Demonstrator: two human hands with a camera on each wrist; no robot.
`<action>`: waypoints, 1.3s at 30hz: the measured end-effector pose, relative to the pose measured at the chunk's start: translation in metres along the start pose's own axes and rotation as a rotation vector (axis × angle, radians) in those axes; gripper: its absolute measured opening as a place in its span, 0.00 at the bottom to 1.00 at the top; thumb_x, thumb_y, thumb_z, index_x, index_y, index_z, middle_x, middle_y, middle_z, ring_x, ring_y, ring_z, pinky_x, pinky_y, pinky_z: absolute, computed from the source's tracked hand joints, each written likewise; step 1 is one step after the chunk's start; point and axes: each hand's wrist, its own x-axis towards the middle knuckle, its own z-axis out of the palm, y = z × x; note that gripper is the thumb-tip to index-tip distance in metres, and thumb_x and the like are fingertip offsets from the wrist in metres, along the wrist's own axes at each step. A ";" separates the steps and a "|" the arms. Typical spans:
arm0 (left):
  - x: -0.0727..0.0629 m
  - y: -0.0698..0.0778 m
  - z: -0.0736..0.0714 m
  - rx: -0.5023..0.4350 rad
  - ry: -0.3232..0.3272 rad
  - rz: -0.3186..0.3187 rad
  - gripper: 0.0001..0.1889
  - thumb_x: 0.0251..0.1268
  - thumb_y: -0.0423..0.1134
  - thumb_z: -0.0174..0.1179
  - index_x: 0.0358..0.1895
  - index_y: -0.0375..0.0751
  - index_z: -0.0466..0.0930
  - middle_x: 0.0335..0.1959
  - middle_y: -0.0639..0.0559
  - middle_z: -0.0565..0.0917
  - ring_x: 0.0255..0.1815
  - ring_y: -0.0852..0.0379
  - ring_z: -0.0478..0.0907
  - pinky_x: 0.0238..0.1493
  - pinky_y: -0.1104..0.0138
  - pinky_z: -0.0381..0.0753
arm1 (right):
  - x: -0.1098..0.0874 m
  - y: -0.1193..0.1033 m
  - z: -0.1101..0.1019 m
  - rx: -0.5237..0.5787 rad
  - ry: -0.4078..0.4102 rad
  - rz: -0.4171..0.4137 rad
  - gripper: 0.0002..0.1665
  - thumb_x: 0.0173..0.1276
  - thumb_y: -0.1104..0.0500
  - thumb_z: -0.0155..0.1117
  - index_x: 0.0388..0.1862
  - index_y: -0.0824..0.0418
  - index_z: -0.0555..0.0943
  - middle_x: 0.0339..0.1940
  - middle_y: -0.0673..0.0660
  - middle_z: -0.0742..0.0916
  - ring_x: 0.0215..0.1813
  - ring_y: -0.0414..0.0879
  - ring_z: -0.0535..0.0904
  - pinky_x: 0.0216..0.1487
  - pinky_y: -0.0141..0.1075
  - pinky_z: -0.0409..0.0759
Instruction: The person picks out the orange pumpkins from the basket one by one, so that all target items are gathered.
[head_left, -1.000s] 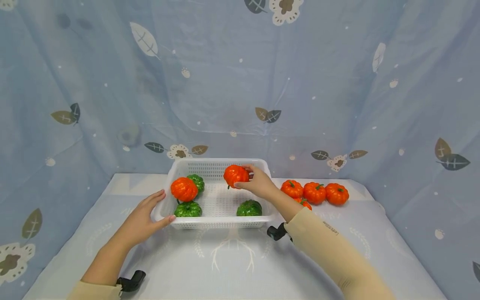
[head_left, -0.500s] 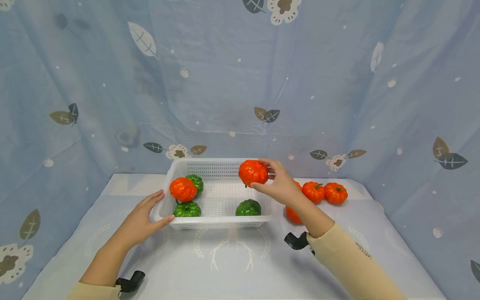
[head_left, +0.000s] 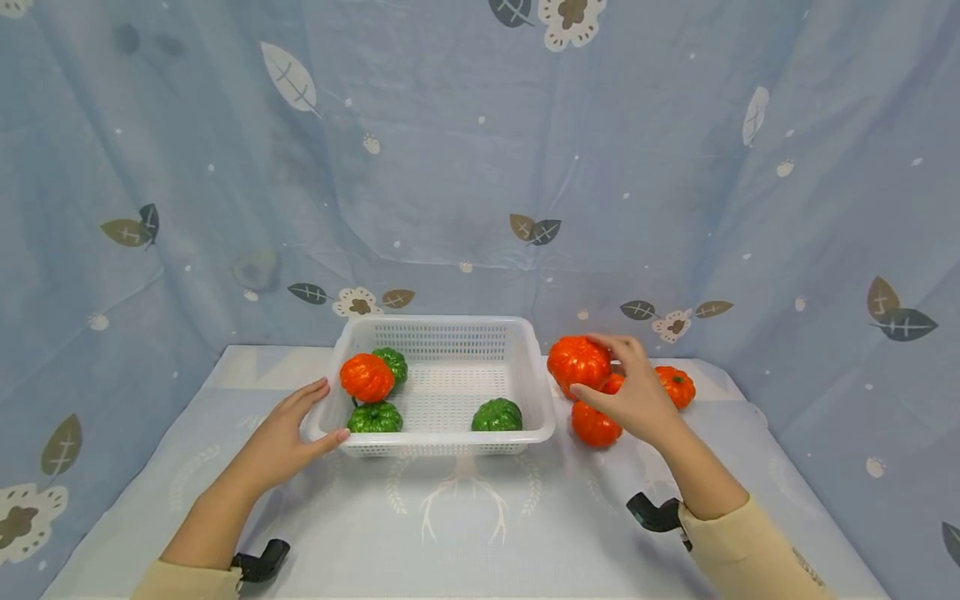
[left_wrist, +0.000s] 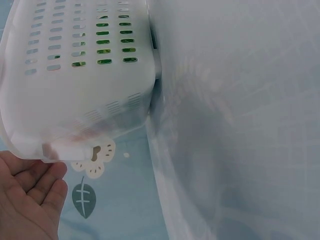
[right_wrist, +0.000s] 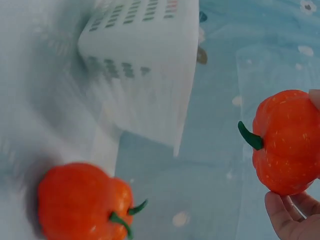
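My right hand (head_left: pixel 637 400) holds a shiny orange-red pumpkin (head_left: pixel 576 360) between thumb and fingers, just right of a white plastic basket (head_left: pixel 442 438). In the right wrist view the held pumpkin (right_wrist: pixel 287 142) shows its curved green stem, with fingertips (right_wrist: pixel 280 212) against its lower side. My left hand (head_left: pixel 288 437) touches the basket's left front corner, thumb along the front rim and fingers at the left rim. Inside the basket, another orange pumpkin (head_left: pixel 366 377) lies against two green pumpkins (head_left: pixel 375 418) on the left. A third green pumpkin (head_left: pixel 497 415) sits at the front right.
Right of the basket, an orange pumpkin (head_left: pixel 596 425) sits below my held one, and another (head_left: pixel 677 386) stands farther right. One between them (head_left: pixel 613 383) is mostly hidden by my hand. A blue patterned curtain (head_left: pixel 450 167) hangs behind the white-covered table (head_left: pixel 465 533).
My right hand has lifted the orange pumpkin from over the basket and carried it right, past the rim, above the other orange pumpkins. The left hand has stayed at the basket's corner.
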 end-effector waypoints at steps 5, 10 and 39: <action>0.000 -0.002 0.002 -0.004 -0.002 0.002 0.48 0.63 0.62 0.65 0.75 0.30 0.60 0.76 0.33 0.60 0.73 0.28 0.57 0.65 0.30 0.59 | -0.010 0.028 -0.011 -0.029 0.041 0.012 0.46 0.61 0.46 0.76 0.75 0.55 0.67 0.66 0.64 0.69 0.61 0.64 0.73 0.55 0.60 0.80; 0.000 -0.004 0.003 -0.002 -0.005 0.002 0.49 0.62 0.64 0.64 0.75 0.31 0.60 0.77 0.34 0.59 0.73 0.28 0.57 0.65 0.30 0.59 | -0.018 0.054 -0.024 -0.035 0.070 0.022 0.48 0.61 0.48 0.77 0.75 0.62 0.66 0.66 0.67 0.70 0.61 0.64 0.72 0.58 0.61 0.78; 0.001 -0.006 0.002 -0.010 0.003 0.016 0.48 0.63 0.63 0.64 0.76 0.32 0.60 0.77 0.36 0.59 0.74 0.29 0.57 0.67 0.32 0.58 | -0.039 0.139 -0.043 -0.239 -0.062 0.298 0.49 0.64 0.43 0.71 0.70 0.75 0.66 0.65 0.80 0.69 0.61 0.75 0.68 0.59 0.70 0.70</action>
